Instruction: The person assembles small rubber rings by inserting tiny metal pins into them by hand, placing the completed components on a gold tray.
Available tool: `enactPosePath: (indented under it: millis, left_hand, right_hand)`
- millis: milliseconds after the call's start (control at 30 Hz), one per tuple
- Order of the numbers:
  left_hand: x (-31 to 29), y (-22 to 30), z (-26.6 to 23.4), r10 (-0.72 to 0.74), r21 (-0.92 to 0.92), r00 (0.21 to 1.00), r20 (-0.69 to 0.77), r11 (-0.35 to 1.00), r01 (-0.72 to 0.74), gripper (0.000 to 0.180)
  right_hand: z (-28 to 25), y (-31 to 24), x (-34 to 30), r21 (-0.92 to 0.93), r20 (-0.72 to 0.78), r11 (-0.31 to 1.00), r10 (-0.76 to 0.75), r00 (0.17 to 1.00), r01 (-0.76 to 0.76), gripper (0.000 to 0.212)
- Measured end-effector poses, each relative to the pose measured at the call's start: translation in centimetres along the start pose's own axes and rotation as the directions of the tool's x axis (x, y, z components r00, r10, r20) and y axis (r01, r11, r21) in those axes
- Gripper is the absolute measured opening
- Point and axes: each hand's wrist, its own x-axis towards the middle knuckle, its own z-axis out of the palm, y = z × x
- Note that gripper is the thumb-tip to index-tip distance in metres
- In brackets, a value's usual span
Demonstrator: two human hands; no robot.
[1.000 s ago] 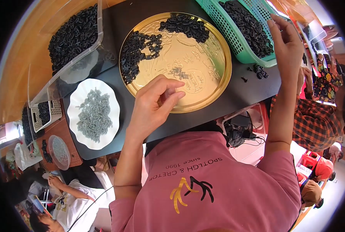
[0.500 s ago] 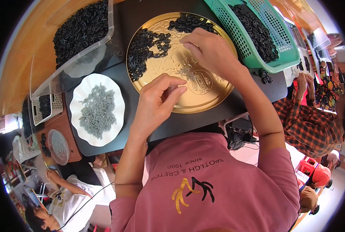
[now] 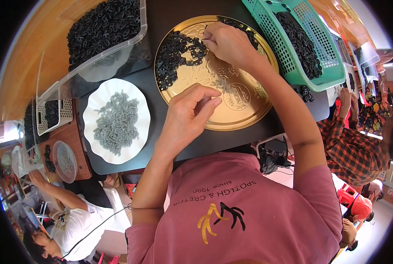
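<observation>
A round gold tray (image 3: 196, 125) lies before me, with small black plastic pieces (image 3: 172, 57) heaped at its left and more at its far edge. A little cluster of silvery springs (image 3: 223, 83) rests near its middle. Over the tray's near left rim, my left hand (image 3: 190, 115) curls its thumb and forefinger into a pinch; anything between the tips is too small to make out. My right hand (image 3: 227, 43) reaches over the far part, its fingertips pinched beside the left heap. What they grip is hidden. Left of the tray, a white scalloped plate (image 3: 93, 143) holds many springs (image 3: 117, 123).
A clear plastic bin (image 3: 95, 61) of black pieces stands at the far left, a green basket (image 3: 328, 79) of them at the right. A few black pieces (image 3: 305, 93) lie by the basket. Co-workers sit on both sides, one in a white shirt (image 3: 79, 226).
My right hand has moved left across the tray, from the far heap to beside the left heap. My left hand keeps its pinch. The co-worker at left has raised an arm.
</observation>
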Motion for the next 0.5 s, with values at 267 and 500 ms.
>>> enactPosePath:
  millis: [267, 500]
  left_hand:
    - [0.2, -0.9, -0.1, -0.165, -0.18, 0.981, -0.104, 0.973, 0.145, 0.008]
    - [1.2, 0.2, 0.1, -0.093, -0.472, 0.962, -0.256, 0.881, -0.04, 0.017]
  right_hand:
    - [-2.5, 0.0, -2.8, 0.445, -0.005, 0.895, -0.006, 1.0, 0.007, 0.019]
    - [-6.2, -3.5, -5.0, 0.613, 0.079, 0.788, -0.124, 0.989, 0.05, 0.017]
